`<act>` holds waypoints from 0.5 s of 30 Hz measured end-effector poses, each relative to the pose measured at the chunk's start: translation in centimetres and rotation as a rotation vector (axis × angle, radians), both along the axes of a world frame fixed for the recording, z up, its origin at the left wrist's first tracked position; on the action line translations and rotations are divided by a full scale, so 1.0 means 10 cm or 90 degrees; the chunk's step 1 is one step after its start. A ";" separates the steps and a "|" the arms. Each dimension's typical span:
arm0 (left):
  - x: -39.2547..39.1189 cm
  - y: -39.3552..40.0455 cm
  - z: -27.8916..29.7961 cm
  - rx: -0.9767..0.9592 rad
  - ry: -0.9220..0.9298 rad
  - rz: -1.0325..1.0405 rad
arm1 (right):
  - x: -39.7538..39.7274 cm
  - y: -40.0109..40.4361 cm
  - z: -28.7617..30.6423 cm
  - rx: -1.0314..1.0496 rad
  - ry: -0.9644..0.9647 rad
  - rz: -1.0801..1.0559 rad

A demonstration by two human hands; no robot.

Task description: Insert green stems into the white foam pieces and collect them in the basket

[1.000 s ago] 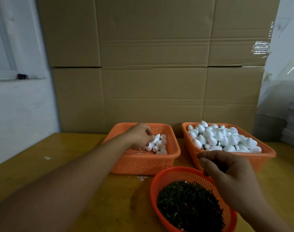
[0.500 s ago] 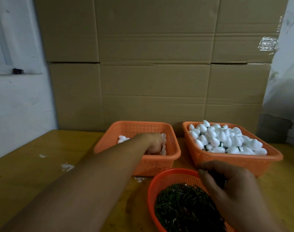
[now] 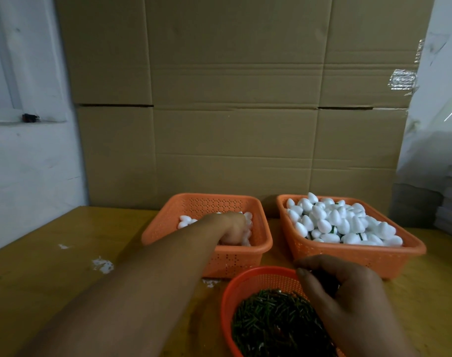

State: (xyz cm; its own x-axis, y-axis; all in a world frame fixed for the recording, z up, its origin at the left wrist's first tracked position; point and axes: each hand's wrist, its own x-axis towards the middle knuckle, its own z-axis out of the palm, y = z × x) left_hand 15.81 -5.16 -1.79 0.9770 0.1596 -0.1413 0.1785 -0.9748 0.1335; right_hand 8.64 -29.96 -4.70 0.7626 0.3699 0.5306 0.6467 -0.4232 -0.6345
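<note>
The green stems (image 3: 276,323) lie heaped in a round red-orange basket (image 3: 248,282) at the near edge of the wooden table (image 3: 39,266). The right hand (image 3: 348,305) is over that basket's far right side with fingers curled down into the stems; whether it has pinched any I cannot tell. The left hand (image 3: 232,228) is down inside the left orange basket (image 3: 235,256), fingers curled among the few plain white foam pieces (image 3: 186,221) there, though a grip on one is hidden. Just beside it, the right orange basket (image 3: 358,256) is piled high with stemmed foam pieces (image 3: 340,222), bits of green showing between them. White crumbs (image 3: 102,264) dot the table to the left. Flattened cardboard (image 3: 232,99) stands behind the baskets.
</note>
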 end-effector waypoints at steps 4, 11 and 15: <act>-0.07 0.08 0.03 -0.144 -0.109 -0.011 | 0.02 -0.02 0.00 0.009 -0.010 -0.011; -0.54 -0.04 0.06 -0.489 -0.416 -0.102 | 0.06 0.00 -0.04 -0.019 -0.008 0.001; -0.94 -0.19 -0.04 -0.581 -0.499 -0.139 | 0.01 0.02 -0.03 -0.058 -0.003 0.023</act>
State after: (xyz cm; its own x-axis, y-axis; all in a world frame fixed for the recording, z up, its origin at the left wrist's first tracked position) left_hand 6.36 -7.09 -2.15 0.8417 0.1322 0.5234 -0.4131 -0.4666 0.7821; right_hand 8.75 -29.80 -5.00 0.7451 0.4444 0.4973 0.6659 -0.4547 -0.5914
